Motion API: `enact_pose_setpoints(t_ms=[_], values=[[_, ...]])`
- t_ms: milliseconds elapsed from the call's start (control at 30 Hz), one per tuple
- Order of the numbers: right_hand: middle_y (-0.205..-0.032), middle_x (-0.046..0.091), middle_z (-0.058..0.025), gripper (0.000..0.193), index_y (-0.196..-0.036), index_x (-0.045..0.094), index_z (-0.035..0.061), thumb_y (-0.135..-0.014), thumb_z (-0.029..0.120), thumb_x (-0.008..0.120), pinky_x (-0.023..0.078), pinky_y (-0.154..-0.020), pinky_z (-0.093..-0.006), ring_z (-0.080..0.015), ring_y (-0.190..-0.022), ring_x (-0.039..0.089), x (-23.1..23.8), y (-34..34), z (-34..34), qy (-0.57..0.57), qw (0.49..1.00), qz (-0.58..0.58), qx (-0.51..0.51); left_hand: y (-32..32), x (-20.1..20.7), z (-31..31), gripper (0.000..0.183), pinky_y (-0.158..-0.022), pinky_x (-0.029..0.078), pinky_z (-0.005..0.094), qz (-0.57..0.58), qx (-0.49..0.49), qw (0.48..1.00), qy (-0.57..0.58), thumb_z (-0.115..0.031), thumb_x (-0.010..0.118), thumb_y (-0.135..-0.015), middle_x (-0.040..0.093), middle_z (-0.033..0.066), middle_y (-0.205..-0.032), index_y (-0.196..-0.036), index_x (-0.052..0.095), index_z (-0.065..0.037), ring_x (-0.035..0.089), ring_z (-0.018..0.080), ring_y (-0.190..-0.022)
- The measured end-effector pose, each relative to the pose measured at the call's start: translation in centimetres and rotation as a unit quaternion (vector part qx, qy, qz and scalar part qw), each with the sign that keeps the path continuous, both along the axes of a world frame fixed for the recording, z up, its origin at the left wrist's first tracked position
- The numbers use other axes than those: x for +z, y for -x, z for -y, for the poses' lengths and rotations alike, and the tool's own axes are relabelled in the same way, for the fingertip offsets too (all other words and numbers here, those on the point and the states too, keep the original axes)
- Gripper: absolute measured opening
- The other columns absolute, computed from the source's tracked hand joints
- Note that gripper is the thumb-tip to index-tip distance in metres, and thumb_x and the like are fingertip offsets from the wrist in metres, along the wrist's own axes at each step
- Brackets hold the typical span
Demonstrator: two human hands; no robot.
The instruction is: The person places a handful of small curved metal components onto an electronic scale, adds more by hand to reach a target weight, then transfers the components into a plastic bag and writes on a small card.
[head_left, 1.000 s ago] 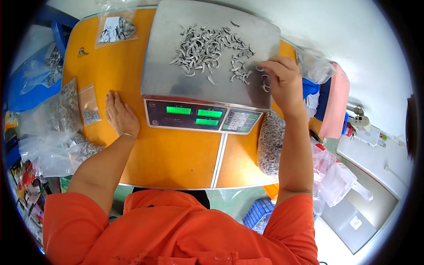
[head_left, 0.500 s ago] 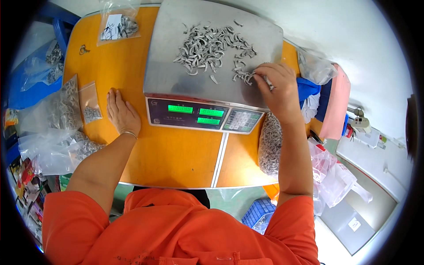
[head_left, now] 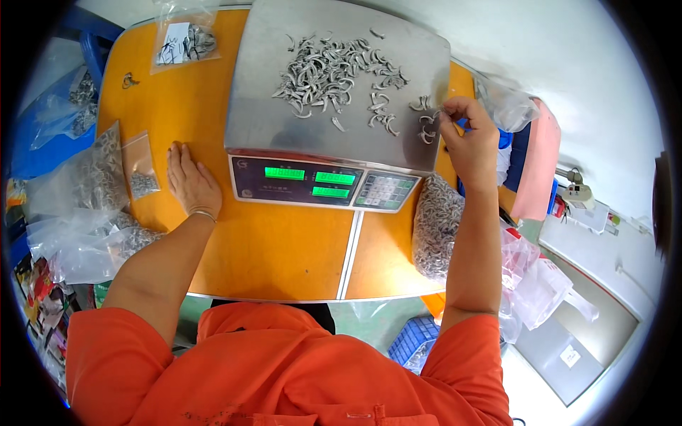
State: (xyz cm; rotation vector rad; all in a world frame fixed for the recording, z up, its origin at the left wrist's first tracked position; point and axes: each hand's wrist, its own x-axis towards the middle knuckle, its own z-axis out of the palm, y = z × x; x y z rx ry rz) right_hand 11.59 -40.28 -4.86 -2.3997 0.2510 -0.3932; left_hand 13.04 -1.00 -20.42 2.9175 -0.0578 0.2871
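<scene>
A steel-topped counting scale [head_left: 256,121] with green lit displays stands on the orange table. A loose pile of small curved grey metal pieces [head_left: 320,74] lies on its platform. A smaller cluster of these pieces [head_left: 382,113] sits to the right of the pile, and several more [head_left: 425,128] are by the platform's right edge. My right hand [head_left: 469,138] is at that edge with thumb and fingers pinched beside those pieces; whatever is between the fingertips is too small to make out. My left hand [head_left: 193,181] rests flat on the table left of the scale, holding nothing.
A clear bag full of metal pieces [head_left: 433,227] leans by the scale's right front corner. Bagged pieces [head_left: 144,170] and larger plastic bags [head_left: 78,241] line the table's left side. A labelled bag [head_left: 186,44] lies at the back. A blue basket [head_left: 412,341] stands below.
My right hand has moved right to the platform's edge. Several curved pieces now lie there, apart from the cluster they were near. My left hand stays flat on the table.
</scene>
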Motion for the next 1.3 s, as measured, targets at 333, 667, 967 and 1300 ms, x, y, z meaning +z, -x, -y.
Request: enact_pose_setpoints(t_ms=[333,667,967,1300], values=[[-0.095,0.059,-0.0114,0.016,-0.093,0.062,0.0001,-0.079,-0.003,0.054,0.043,-0.077,-0.0325,-0.0276,-0.087,0.055,-1.8,-0.4,-0.4,0.067,0.989,0.064,0.117,0.0,0.1,0.1,0.047,-0.107,0.015,0.0423,-0.004,0.002,1.000,-0.003,-0.017,0.038,-0.089,0.028,0.0139,-0.142,-0.133,0.033,-0.001,0.021,0.0295,-0.133],[-0.087,0.061,-0.0024,0.022,-0.084,0.065,0.0099,-0.064,0.014,0.074,0.034,-0.075,-0.0348,-0.0222,-0.083,0.054,-1.0,0.9,-5.1,0.190,0.974,0.061,0.104,-0.1,-0.2,0.0,0.047,-0.107,0.016,0.0424,-0.006,0.006,1.000,-0.011,-0.017,0.038,-0.089,0.028,0.0140,-0.142,-0.133,0.034,-0.002,0.022,0.0291,-0.133],[-0.082,0.061,-0.0021,0.014,-0.081,0.064,0.0096,-0.067,0.008,0.069,0.033,-0.075,-0.0355,-0.0218,-0.083,0.055,-1.3,1.5,-4.9,0.229,0.970,0.058,0.066,0.0,-0.2,-0.1,0.046,-0.107,0.015,0.0421,0.000,0.007,1.000,-0.012,-0.017,0.039,-0.089,0.029,0.0138,-0.142,-0.132,0.035,-0.002,0.022,0.0290,-0.133],[-0.082,0.063,0.0005,0.013,-0.079,0.064,0.0113,-0.069,0.005,0.067,0.033,-0.076,-0.0345,-0.0209,-0.082,0.055,-1.8,-0.1,-5.5,0.209,0.969,0.099,0.092,0.0,-0.2,0.0,0.047,-0.107,0.015,0.0418,-0.008,0.010,1.000,-0.013,-0.018,0.037,-0.089,0.028,0.0130,-0.142,-0.133,0.033,-0.002,0.021,0.0275,-0.134]])
